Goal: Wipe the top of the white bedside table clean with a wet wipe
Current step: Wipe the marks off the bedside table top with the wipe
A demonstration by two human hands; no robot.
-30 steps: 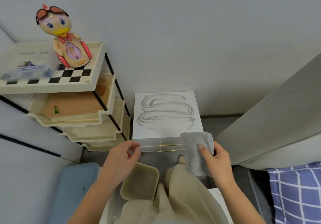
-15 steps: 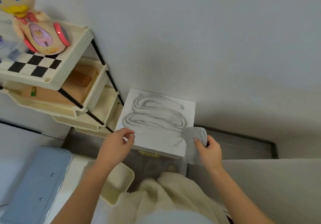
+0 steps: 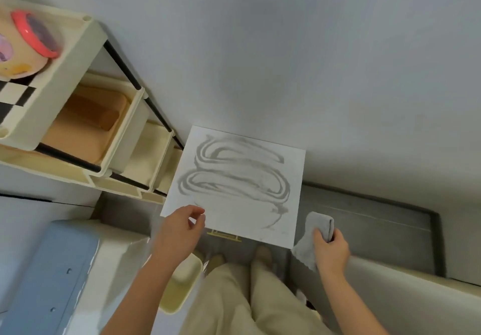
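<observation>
The white bedside table (image 3: 295,168) stands against the wall, its top streaked with grey looping smears. My right hand (image 3: 330,250) grips a folded grey wet wipe (image 3: 312,233) just off the table's front right corner, over the floor. My left hand (image 3: 179,230) hovers at the table's front left corner with fingers loosely curled, thumb and forefinger close together, holding nothing that I can see.
A cream tiered cart (image 3: 86,126) with a toy (image 3: 23,46) on top stands left of the table. A blue box (image 3: 46,277) and a cream bin (image 3: 182,285) sit at lower left. A beige bed edge (image 3: 390,295) lies right. My legs (image 3: 247,295) stand before the table.
The camera tilted and came closer over the table. My right hand with the wipe moved from the table's front edge to off its right corner. My left hand stayed near the front left corner.
</observation>
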